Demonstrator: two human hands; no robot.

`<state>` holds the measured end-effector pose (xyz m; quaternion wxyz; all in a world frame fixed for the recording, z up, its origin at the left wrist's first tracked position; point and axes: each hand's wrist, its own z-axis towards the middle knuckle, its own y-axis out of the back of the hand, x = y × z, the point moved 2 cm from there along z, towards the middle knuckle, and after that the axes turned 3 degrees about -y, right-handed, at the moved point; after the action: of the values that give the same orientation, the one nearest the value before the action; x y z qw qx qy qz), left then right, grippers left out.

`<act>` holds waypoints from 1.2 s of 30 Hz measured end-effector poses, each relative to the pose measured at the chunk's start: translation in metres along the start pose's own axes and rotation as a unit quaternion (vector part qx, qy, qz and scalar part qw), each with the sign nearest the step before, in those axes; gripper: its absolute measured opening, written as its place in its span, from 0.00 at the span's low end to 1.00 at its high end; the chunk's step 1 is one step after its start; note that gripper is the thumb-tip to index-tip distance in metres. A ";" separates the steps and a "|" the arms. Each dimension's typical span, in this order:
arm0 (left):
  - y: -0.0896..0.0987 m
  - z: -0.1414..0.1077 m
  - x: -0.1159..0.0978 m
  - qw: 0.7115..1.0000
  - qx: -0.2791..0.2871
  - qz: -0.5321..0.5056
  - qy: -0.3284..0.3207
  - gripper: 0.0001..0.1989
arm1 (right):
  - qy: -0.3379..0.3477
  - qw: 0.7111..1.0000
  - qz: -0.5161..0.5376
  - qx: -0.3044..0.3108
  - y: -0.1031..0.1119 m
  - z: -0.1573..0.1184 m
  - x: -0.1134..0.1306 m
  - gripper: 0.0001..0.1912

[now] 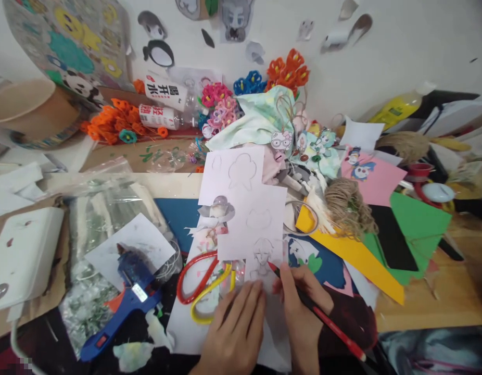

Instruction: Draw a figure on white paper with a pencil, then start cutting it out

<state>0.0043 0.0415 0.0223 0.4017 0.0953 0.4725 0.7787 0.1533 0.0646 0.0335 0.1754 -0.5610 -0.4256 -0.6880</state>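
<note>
We see a moderately bright indoor scene under soft, diffuse light whose source we cannot tell, with the overlapping paper sheets point(251, 208) as the palest area, the wall point(416, 47) a muted grey-white, and the bottom edge sinking into darker tones. Shadows are faint and soft-edged, while small glints catch on the clear plastic bag point(119, 177) and the red-handled scissors point(186, 274). We find fine pencil lines faint and slightly soft, wide-angle distortion stretching the cardboard tub point(24, 107) at the left edge, and a blocky, pixelated patch in the lower left corner.
</note>
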 end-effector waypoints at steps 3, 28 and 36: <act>0.000 0.000 0.000 1.000 0.002 -0.001 0.007 0.18 | 0.003 1.000 0.008 0.024 0.000 -0.001 0.001 0.20; 0.001 -0.004 -0.002 0.999 -0.001 -0.019 0.027 0.17 | 0.021 0.998 0.032 0.048 0.007 -0.005 0.000 0.18; 0.001 -0.003 -0.001 0.999 -0.011 -0.027 0.026 0.18 | 0.009 0.999 0.039 -0.003 0.005 -0.001 -0.002 0.15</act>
<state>0.0030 0.0386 0.0217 0.4113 0.0573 0.4769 0.7747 0.1566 0.0605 0.0337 0.2046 -0.5715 -0.4000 -0.6867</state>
